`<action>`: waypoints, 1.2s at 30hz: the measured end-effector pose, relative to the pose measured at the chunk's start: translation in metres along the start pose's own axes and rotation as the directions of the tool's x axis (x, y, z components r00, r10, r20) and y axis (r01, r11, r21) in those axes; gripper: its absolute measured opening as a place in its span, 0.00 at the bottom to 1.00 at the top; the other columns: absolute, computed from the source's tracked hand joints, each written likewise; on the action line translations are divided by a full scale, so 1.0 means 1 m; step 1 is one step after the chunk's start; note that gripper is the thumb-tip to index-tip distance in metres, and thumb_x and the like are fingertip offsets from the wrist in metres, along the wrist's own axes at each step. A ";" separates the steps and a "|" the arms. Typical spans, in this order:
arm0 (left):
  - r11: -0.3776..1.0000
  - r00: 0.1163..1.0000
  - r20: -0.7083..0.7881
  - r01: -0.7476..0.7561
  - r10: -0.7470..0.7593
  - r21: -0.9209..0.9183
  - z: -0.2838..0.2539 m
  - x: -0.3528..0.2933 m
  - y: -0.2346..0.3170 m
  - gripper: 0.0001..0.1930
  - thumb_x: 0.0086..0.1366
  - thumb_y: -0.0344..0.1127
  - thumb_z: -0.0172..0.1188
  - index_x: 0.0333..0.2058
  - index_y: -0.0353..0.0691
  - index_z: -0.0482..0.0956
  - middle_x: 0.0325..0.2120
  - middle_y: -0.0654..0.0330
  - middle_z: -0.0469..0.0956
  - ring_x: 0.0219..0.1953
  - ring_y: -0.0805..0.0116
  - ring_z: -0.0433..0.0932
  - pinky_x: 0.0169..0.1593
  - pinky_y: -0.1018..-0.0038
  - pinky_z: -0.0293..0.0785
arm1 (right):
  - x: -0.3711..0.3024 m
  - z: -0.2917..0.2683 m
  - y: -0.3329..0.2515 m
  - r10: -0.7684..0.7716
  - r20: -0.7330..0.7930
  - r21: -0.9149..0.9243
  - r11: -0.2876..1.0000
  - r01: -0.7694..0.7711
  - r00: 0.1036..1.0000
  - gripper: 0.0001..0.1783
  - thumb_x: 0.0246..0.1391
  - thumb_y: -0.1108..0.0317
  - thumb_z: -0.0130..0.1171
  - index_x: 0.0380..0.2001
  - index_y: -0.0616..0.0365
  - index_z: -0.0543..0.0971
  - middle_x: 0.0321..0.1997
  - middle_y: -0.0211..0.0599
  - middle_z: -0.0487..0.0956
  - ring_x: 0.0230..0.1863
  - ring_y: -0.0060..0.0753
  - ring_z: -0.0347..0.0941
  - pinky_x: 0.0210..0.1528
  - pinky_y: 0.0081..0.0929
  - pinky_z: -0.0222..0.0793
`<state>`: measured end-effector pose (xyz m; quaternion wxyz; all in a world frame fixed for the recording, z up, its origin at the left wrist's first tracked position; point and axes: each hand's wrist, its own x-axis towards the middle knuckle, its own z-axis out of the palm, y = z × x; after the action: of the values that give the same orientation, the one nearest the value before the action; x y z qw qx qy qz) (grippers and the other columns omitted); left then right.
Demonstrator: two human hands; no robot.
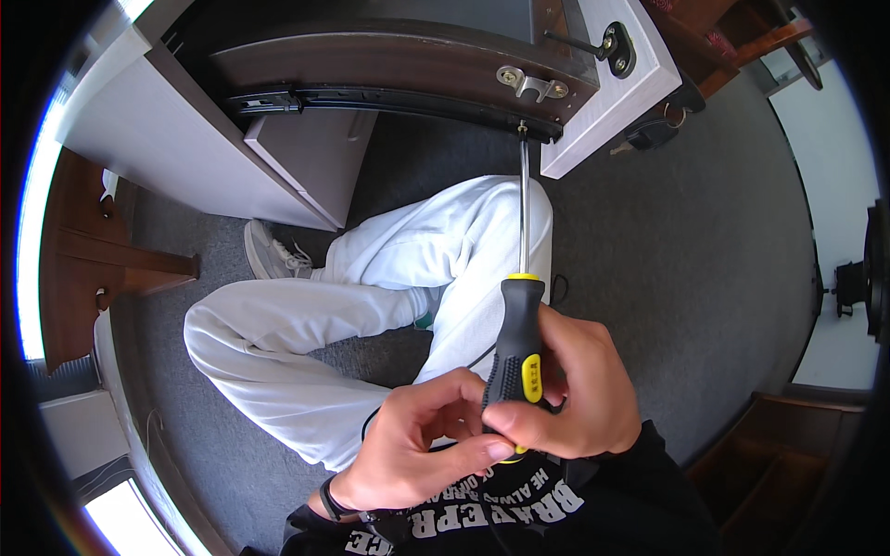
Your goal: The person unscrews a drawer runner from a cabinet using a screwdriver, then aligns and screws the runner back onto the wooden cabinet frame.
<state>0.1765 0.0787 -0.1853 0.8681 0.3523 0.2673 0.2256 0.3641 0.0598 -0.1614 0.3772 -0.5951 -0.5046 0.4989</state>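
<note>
A screwdriver (515, 343) with a black and yellow handle points away from me, its long metal shaft reaching up to a drawer. The tip meets a screw (522, 128) near the front end of the black drawer slide (399, 100). My right hand (589, 394) is closed around the handle from the right. At the handle's butt end, my left hand (426, 440) has its fingers curled against it. The brown drawer side (389, 69) carries a metal bracket (533, 85) above the slide. A pale drawer front (616, 83) with a black fitting (618, 51) joins it on the right.
A pale cabinet (158, 139) stands at the left of the drawer. My bent legs in white trousers (445, 232) lie on the dark grey floor (686, 278) beneath it. Wooden furniture (111, 264) is at the far left, and more (788, 473) at the lower right.
</note>
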 end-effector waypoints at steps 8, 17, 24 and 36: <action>0.978 0.984 0.118 0.114 -0.136 0.177 -0.005 0.018 -0.003 0.10 0.67 0.35 0.57 0.40 0.33 0.74 0.28 0.63 0.75 0.30 0.76 0.75 0.36 0.80 0.73 | 0.008 -0.005 0.047 -0.068 0.226 0.557 0.827 -0.071 0.972 0.19 0.45 0.54 0.51 0.31 0.61 0.68 0.27 0.32 0.71 0.26 0.21 0.66 0.28 0.22 0.62; 0.945 0.964 0.187 0.230 -0.189 -0.231 -0.007 0.009 0.005 0.27 0.64 0.26 0.51 0.60 0.25 0.57 0.46 0.45 0.75 0.40 0.63 0.79 0.44 0.73 0.73 | 0.012 0.007 0.040 -0.071 0.306 0.580 0.805 -0.127 0.949 0.23 0.56 0.55 0.52 0.43 0.63 0.64 0.25 0.32 0.72 0.21 0.21 0.72 0.20 0.17 0.68; 0.965 0.992 0.066 0.118 -0.105 -0.233 -0.025 -0.012 0.007 0.24 0.65 0.26 0.56 0.59 0.31 0.62 0.42 0.62 0.75 0.41 0.78 0.71 0.45 0.79 0.67 | 0.011 0.009 0.024 -0.058 0.195 0.110 0.993 0.037 0.979 0.27 0.50 0.55 0.66 0.42 0.63 0.69 0.23 0.24 0.70 0.21 0.12 0.60 0.22 0.16 0.55; 0.768 0.921 -0.134 -0.217 0.365 0.602 -0.009 -0.009 0.002 0.37 0.46 0.37 0.78 0.48 0.35 0.63 0.27 0.63 0.73 0.22 0.80 0.72 0.25 0.81 0.69 | 0.022 0.022 0.033 -0.140 0.273 0.537 0.843 -0.029 0.952 0.23 0.54 0.51 0.55 0.38 0.64 0.71 0.28 0.28 0.70 0.30 0.17 0.63 0.32 0.21 0.60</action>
<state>0.1641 0.0793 -0.1867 0.6348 0.6051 0.3686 0.3082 0.3497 0.0739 -0.2021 0.4610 -0.3681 -0.4142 0.6932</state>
